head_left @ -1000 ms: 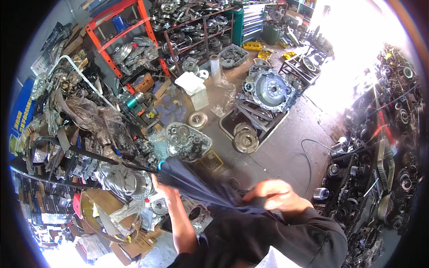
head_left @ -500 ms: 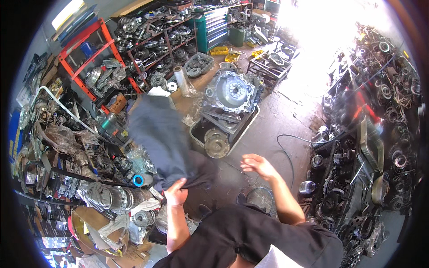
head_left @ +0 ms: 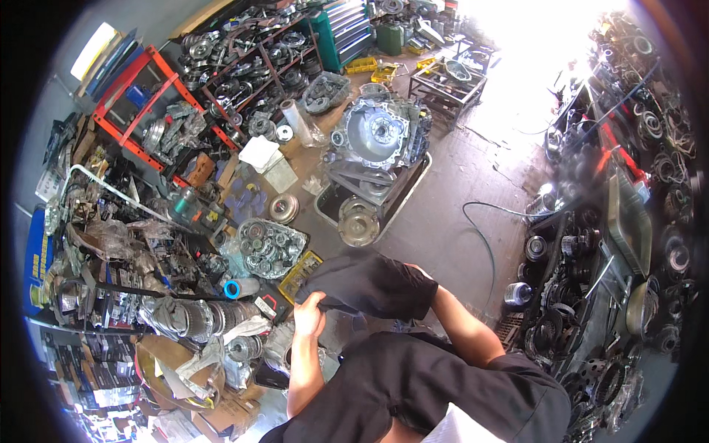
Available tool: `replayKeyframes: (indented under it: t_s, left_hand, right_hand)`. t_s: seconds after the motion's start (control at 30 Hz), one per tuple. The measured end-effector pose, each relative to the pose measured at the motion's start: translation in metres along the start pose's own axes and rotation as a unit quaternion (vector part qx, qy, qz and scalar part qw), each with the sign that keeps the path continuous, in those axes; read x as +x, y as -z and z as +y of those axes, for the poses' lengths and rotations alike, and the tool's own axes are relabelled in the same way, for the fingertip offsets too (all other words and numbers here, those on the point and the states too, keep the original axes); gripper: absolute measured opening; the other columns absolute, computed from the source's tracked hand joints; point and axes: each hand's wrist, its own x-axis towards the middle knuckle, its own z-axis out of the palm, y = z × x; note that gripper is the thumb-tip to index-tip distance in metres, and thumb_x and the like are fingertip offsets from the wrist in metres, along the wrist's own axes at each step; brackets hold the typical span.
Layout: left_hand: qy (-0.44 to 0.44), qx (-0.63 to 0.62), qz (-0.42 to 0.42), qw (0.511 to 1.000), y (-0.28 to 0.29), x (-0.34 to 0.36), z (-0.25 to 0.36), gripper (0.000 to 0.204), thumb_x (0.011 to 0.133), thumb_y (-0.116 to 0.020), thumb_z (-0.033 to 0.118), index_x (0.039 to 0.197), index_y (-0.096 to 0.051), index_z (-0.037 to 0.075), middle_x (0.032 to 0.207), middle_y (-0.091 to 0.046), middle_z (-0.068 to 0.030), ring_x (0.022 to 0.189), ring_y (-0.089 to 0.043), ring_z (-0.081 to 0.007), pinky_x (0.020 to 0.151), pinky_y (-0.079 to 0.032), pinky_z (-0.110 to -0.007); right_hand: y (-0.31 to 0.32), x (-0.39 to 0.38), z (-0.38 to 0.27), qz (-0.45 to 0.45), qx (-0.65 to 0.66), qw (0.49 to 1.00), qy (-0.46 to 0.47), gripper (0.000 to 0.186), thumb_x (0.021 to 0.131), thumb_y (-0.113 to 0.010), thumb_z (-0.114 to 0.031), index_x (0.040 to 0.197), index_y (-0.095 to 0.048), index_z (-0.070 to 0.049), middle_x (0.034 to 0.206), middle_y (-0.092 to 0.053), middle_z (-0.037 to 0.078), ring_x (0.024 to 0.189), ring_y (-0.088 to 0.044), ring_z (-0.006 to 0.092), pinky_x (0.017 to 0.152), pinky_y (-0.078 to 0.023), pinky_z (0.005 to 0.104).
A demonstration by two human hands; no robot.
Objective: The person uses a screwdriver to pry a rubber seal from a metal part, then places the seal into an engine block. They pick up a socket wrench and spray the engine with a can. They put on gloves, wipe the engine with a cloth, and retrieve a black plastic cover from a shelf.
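Note:
A dark piece of cloth (head_left: pixel 362 284), bunched and hanging in loose folds, stretches between my two hands above my knees. My left hand (head_left: pixel 309 316) is closed on its left end, thumb on top. At the other end, the cloth covers most of my right hand (head_left: pixel 419 270); its fingers are hidden, so their grip cannot be made out. Beyond the cloth, a round metal part (head_left: pixel 359 221) and a large bell-shaped gearbox housing (head_left: pixel 377 133) sit over a black tray (head_left: pixel 415 193). An opened gear assembly (head_left: pixel 269 247) lies to the left, beside a yellow tray (head_left: pixel 301 275) of small parts.
Heaped metal parts line both sides. A red metal frame (head_left: pixel 127 129) and a green tool cabinet (head_left: pixel 341 33) stand at the back. A black cable (head_left: pixel 484 205) curves over the floor (head_left: pixel 443 221) at right. A cardboard box (head_left: pixel 229 413) lies at lower left.
The cloth has swung from the far left back toward me, uncovering the gear assembly and the yellow tray. My right hand, bare and apart before, is now mostly behind or within the cloth.

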Motion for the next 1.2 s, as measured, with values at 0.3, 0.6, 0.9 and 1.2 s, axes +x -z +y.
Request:
replayKeyframes:
  t_s: [0.3,0.6,0.9,1.2]
  left_hand:
    - [0.024,-0.054,-0.036,0.998,-0.017,0.016,0.004,0.027,0.088,-0.055,-0.004,0.112,-0.061,-0.015,0.117,-0.068,-0.0200,0.107,-0.068,-0.0312,0.098,-0.056,-0.043]
    - [0.060,-0.196,-0.152,0.967,-0.006,0.017,0.033,0.039,0.086,-0.053,-0.003,0.123,-0.059,-0.011,0.125,-0.067,-0.0191,0.117,-0.065,-0.0329,0.107,-0.049,-0.047]
    - [0.093,-0.011,-0.136,0.986,0.020,0.032,0.027,0.042,0.087,-0.058,0.000,0.127,-0.058,-0.010,0.125,-0.067,-0.0195,0.116,-0.065,-0.0336,0.105,-0.050,-0.044]
    - [-0.085,0.617,-0.247,0.742,0.028,0.038,0.019,0.043,0.094,-0.073,0.034,0.116,-0.065,-0.002,0.109,-0.071,-0.0188,0.103,-0.068,-0.0275,0.089,-0.053,-0.037]
  right_hand:
    - [-0.022,-0.036,0.005,0.129,0.314,0.941,0.006,0.078,0.088,-0.072,-0.041,0.148,-0.046,0.001,0.149,-0.052,0.015,0.135,-0.051,0.0287,0.117,-0.037,0.0420]
    - [-0.044,-0.064,0.017,0.097,0.852,0.514,-0.027,0.057,0.088,-0.061,-0.016,0.142,-0.051,-0.001,0.135,-0.064,0.015,0.120,-0.063,0.0287,0.101,-0.051,0.0422]
    - [-0.039,-0.031,-0.019,0.185,0.740,0.636,-0.120,0.042,0.097,-0.062,-0.007,0.137,-0.055,0.000,0.132,-0.065,0.014,0.118,-0.065,0.0252,0.101,-0.053,0.0385]
    - [-0.039,0.020,-0.053,0.263,0.574,0.759,-0.157,0.025,0.103,-0.060,-0.013,0.124,-0.062,0.000,0.113,-0.069,0.005,0.101,-0.063,0.0120,0.089,-0.051,0.0291]
